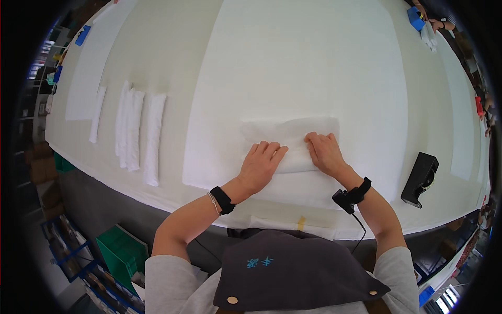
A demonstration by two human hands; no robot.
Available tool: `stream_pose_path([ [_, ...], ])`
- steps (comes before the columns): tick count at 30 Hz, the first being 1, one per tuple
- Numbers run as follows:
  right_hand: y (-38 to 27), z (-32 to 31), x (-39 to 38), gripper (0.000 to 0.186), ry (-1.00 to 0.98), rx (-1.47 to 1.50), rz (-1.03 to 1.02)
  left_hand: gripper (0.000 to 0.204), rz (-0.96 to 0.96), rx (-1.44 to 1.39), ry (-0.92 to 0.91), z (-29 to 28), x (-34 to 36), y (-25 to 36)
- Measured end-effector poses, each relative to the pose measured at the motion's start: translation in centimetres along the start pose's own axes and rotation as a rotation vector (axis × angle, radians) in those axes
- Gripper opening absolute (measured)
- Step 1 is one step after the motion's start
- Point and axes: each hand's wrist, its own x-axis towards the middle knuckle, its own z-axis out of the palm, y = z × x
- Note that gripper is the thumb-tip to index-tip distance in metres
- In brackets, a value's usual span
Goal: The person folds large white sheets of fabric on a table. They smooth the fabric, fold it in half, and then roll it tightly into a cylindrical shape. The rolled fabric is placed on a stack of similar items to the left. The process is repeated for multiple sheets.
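A thin white sheet (pixel 308 125), soft and partly folded over, lies before me on a larger, flat white sheet (pixel 298 63). My left hand (pixel 263 163) is closed with bent fingers on the left part of the folded sheet. On its right part, my right hand (pixel 323 152) has thumb and fingers drawn together on the material. A gap separates the two hands, and the fold's lower edge shows between and below them. Exactly how much material each hand grips is hidden under the fingers.
Several white rolled bundles (pixel 155 140) lie at the left. A black tape dispenser (pixel 420 179) stands at the right. Near the table edge is a white piece with a yellow tape strip (pixel 301 223). Another person's hand (pixel 435 24) is at the far right, beside a blue dispenser (pixel 415 19).
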Motion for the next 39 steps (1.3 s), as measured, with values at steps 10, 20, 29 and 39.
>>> stream_pose_path([
  [10,2.3,-1.5,-0.7,0.011,0.246,-0.044,-0.055,0.057,0.022,-0.032,-0.103,1.1,-0.5,0.9],
  [20,0.6,0.0,-2.6,0.013,0.200,-0.091,-0.132,0.032,0.026,-0.222,-0.128,0.3,0.2,-1.3],
  [29,1.5,-1.3,1.8,0.028,0.130,-0.167,0.041,0.034,-0.251,-0.229,-0.450,-1.4,3.9,-3.6],
  [39,3.6,-0.9,3.9,0.019,0.171,-0.300,-0.021,0.019,-0.142,-0.251,-0.117,-0.1,5.4,-6.2],
])
